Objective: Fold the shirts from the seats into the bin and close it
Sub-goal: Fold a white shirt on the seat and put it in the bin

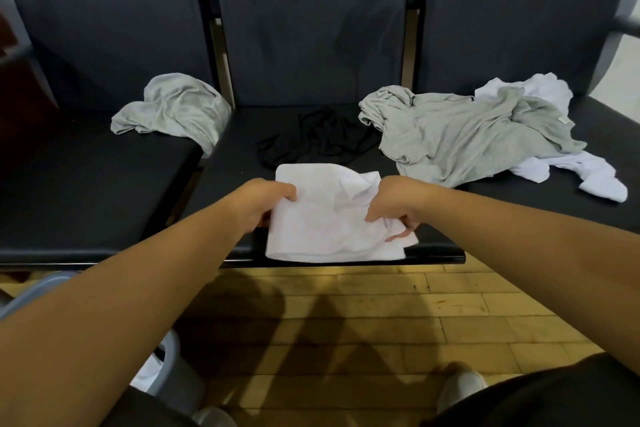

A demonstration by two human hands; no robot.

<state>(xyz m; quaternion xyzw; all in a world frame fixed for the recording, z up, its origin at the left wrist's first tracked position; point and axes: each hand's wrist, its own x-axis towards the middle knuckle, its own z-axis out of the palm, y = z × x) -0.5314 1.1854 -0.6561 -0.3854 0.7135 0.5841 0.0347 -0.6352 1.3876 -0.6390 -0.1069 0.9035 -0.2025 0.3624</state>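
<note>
A folded white shirt (325, 218) lies at the front edge of the middle seat (242, 135). My left hand (268, 199) grips its left edge. My right hand (394, 204) pinches its right side, where the cloth bunches up. Behind it a crumpled black shirt (318, 140) lies on the same seat. A grey shirt (460, 139) sprawls over the right seat on top of a white shirt (595, 177). Another grey shirt (176, 111) is heaped on the left seat. The grey bin (171, 354) stands at lower left, mostly hidden by my left arm.
The three dark seats have tall backrests (311, 28) behind them. Yellow wooden floor (381, 315) lies in front. My shoe (460, 388) shows at lower right. An armrest (627, 26) juts out at far right.
</note>
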